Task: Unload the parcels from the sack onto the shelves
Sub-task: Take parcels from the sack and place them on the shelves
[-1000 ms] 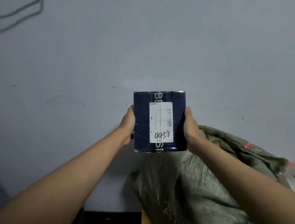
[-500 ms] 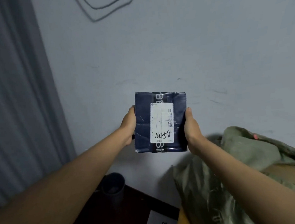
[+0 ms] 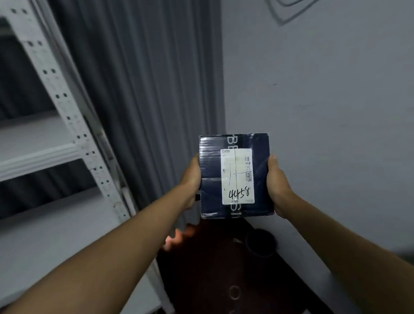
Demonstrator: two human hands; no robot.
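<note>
A dark blue parcel [image 3: 235, 175] is held up at chest height w/ both hands, in front of the corner where a grey curtain [image 3: 144, 87] meets the wall [image 3: 333, 95]. The left hand [image 3: 190, 180] grips its left edge, the right hand [image 3: 277, 183] its right edge, fingers wrapped behind. It looks a stiff, taped carton, prob. light enough for this two-sided hold; the glossy tape may be slippery, so the side edges seem the best purchase. Its white label [image 3: 237, 176] carries a barcode, a QR code, printed "450" and handwritten "4458"; pale letters on the box are cut off, approx. "B" above, "S" below. The shelves [image 3: 25, 157] stand at left, well apart from the parcel. Sack not in shot.
</note>
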